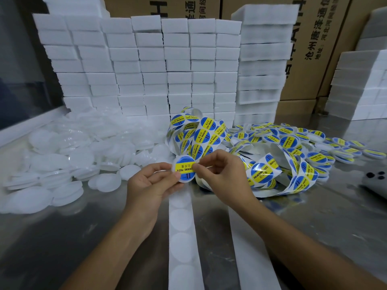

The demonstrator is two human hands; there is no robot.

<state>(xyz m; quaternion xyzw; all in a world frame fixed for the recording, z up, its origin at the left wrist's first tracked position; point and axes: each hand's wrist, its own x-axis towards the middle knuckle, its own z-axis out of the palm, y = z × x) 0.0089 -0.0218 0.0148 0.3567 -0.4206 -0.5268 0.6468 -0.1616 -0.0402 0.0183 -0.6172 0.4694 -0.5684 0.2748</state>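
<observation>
My left hand [150, 181] holds a round white lid [184, 169] by its lower left edge, just above the steel table. A blue and yellow "soldering paste" sticker covers the lid's face. The thumb and fingers of my right hand [211, 170] pinch the sticker's right edge. A tangled strip of the same stickers [261, 172] lies right behind and to the right of my hands. Its empty white backing [183, 237] runs from under my hands toward me.
A heap of plain white lids [69, 155] fills the table's left side. Lids with stickers on them [326, 143] are piled at the right. Stacked white foam blocks [146, 65] and cardboard boxes [318, 38] wall off the back. A grey phone [377, 183] lies at the right edge.
</observation>
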